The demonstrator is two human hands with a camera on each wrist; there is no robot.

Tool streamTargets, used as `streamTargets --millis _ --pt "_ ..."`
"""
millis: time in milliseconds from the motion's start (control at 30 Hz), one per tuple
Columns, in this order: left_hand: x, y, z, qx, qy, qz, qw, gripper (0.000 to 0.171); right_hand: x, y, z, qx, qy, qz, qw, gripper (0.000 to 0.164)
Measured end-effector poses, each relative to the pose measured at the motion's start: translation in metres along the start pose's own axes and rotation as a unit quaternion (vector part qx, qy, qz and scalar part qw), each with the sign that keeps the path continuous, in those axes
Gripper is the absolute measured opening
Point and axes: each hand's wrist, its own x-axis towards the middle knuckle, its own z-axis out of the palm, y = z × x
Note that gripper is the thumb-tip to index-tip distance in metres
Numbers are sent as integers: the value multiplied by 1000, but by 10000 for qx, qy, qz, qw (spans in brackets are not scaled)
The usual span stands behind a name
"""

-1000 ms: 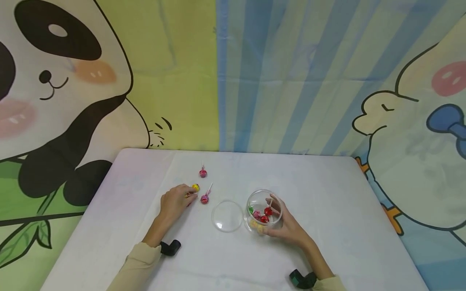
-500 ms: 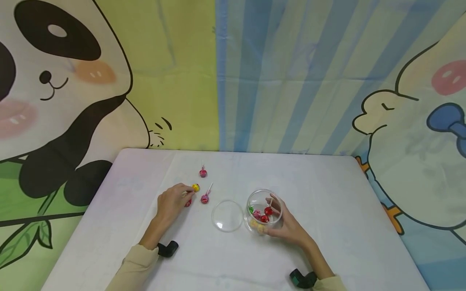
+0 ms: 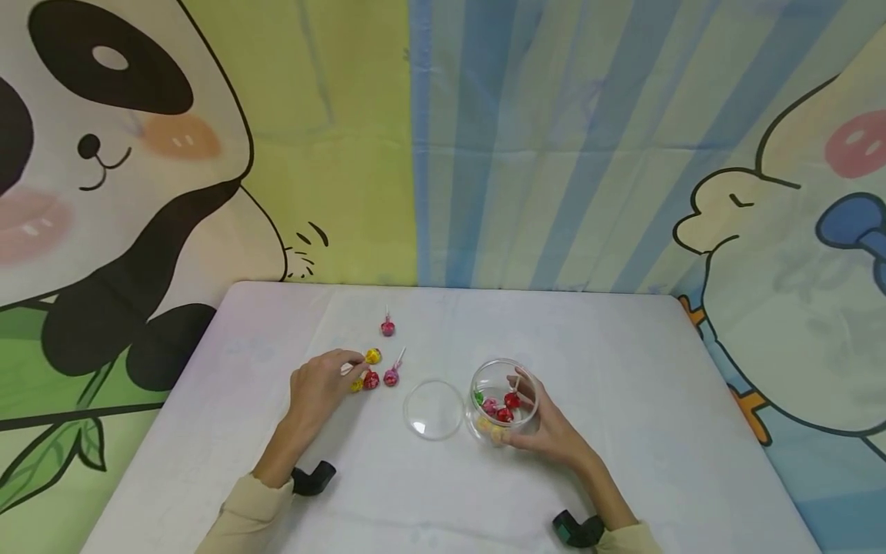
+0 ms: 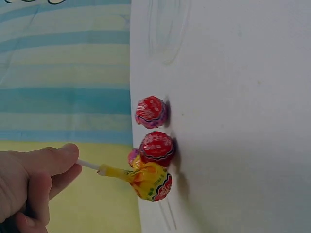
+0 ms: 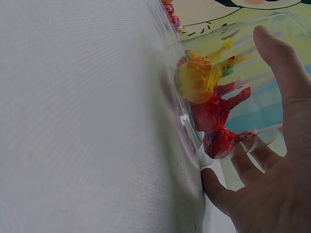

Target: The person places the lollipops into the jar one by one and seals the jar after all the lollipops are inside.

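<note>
My left hand (image 3: 321, 388) pinches the white stick of a yellow lollipop (image 4: 151, 182) between thumb and fingers, its wrapped ball hanging down. Close by lie a red lollipop (image 3: 371, 379), a pink-red lollipop (image 3: 391, 377) and another yellow lollipop (image 3: 374, 355). My right hand (image 3: 547, 427) grips the side of a clear open jar (image 3: 503, 365), thumb and fingers spread round it. Inside, in the right wrist view, yellow lollipops (image 5: 197, 80) and red lollipops (image 5: 211, 114) rest on the jar's bottom, sticks upward.
A round transparent lid (image 3: 434, 410) lies on the white table (image 3: 623, 354), just left of the jar. Farther back lies a single red-pink lollipop (image 3: 388, 328). A printed curtain (image 3: 540, 154) hangs behind the table's far edge.
My left hand has drawn slightly left, and the yellow lollipop it pinches now shows below its fingers. The red lollipop beside it is uncovered. My right hand and the jar stay in place.
</note>
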Motion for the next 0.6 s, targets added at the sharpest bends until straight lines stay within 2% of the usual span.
streamTargets --millis 167,333,433,500,600 --pt "3 18 -10 -121 216 215 9995 16 0 1 -1 22 12 -16 10000 105" --pt "6 49 -19 -674 511 788 9933 16 0 1 -1 47 28 21 10000 106" --pt "8 71 -20 -1201 688 1252 9824 17 0 1 -1 36 30 -8 10000 106" --pt "9 85 -19 -1644 807 1464 9721 16 0 1 -1 18 38 -22 10000 106" --pt "8 104 -12 -2698 731 1420 9496 14 0 0 0 18 31 15 10000 105"
